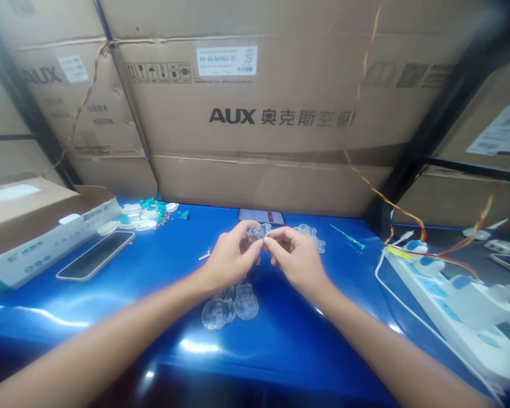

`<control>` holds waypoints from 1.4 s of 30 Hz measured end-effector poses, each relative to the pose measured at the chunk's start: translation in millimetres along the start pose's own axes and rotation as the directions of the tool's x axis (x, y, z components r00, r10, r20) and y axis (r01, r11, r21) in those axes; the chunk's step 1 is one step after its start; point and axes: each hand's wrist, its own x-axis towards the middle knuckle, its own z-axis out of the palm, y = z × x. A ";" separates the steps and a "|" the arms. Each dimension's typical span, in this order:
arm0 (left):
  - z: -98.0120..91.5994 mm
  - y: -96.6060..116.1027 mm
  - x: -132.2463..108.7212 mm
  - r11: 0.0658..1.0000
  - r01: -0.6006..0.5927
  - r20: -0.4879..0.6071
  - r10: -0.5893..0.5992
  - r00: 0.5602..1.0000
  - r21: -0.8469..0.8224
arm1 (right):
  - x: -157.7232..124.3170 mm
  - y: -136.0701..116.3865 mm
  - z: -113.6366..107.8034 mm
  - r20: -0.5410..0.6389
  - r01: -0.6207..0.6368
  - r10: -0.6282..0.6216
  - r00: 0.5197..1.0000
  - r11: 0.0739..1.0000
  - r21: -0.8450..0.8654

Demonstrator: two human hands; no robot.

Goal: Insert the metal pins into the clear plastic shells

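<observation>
My left hand (228, 259) and my right hand (297, 263) meet above the middle of the blue table (153, 294). Their fingertips pinch a small clear plastic piece (256, 233), and the fingers hide part of it. Just below my hands lie several clear moulded plastic pieces (223, 306). Further clear plastic pieces (309, 233) lie beyond my right hand. A small white part (204, 255) sits to the left of my left hand.
A phone (261, 216) lies at the table's back edge, another (96, 255) at left beside a white-and-teal box (38, 243). White and teal parts (147, 216) are heaped behind it. A teal-handled screwdriver (348, 239) and a white power strip (450, 300) with wires sit at right. Cardboard cartons (255, 113) stand behind.
</observation>
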 end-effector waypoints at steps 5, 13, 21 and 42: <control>0.6 -0.4 0.4 1.000 -0.001 0.025 0.002 1.000 -0.016 | -1.4 2.1 0.1 -0.001 0.053 -0.053 0.999 0.996 -0.074; 4.2 0.3 0.6 0.988 0.010 0.047 -0.003 0.999 -0.152 | -1.1 -1.5 -2.2 -0.001 0.057 -0.057 0.998 0.993 -0.101; 1.5 -0.8 3.0 0.989 0.039 0.027 -0.036 0.999 -0.145 | 0.6 0.3 -2.2 -0.080 0.068 -0.085 0.993 0.980 -0.187; -10.8 -21.2 16.4 0.965 0.154 0.055 -0.146 0.988 -0.211 | 42.3 17.2 -72.2 0.083 -0.303 0.299 0.951 0.952 0.050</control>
